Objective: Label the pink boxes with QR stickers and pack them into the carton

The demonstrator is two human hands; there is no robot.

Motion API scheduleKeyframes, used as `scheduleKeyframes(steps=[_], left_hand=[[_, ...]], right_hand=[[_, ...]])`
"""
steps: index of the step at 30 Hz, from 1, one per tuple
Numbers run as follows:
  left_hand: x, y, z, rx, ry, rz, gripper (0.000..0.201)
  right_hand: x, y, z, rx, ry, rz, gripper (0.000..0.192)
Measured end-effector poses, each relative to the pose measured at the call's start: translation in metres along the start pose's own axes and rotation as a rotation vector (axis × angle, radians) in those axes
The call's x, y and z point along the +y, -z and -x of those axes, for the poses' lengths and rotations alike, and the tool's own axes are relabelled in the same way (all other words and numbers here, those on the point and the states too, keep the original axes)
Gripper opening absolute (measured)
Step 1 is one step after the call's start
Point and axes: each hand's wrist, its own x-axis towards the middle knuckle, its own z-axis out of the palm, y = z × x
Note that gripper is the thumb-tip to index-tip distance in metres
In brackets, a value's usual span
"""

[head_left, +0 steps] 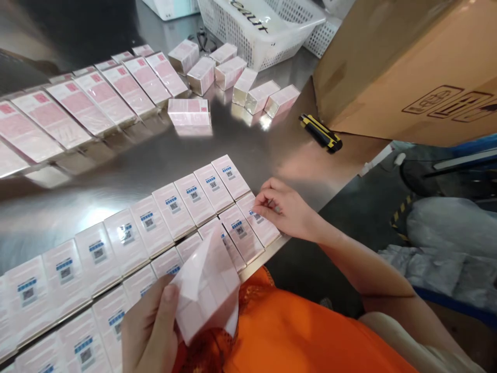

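Observation:
My left hand (149,326) pinches a thin, glossy white sheet (209,287), possibly sticker backing, between thumb and fingers; it bends over the near row of boxes. At the right end of that row, my right hand (291,210) has its fingertips curled together at the label of a small pale pink box (267,232). Anything between those fingertips is too small to make out. Two tight rows of such boxes lie along the table edge, their visible tops bearing blue-striped labels with a square code, as on this far-row box (231,175). The sheet covers part of the near row.
Pink boxes with red marks (93,101) line the back left; several loose boxes (202,75) lie beside them. White perforated baskets (256,39) stand behind. A yellow-black utility knife (320,133) lies by a large carton (388,77) on the steel table (248,137).

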Motion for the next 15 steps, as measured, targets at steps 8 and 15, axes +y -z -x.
scheduleKeyframes(steps=[8,15], left_hand=[[0.004,-0.010,-0.001,-0.032,-0.073,0.042,0.047],[-0.007,0.009,0.004,-0.211,-0.249,0.255,0.044]], right_hand=[[0.012,-0.010,0.011,0.304,-0.086,0.047,0.076],[0.040,-0.024,-0.008,0.179,-0.163,-0.213,0.070]])
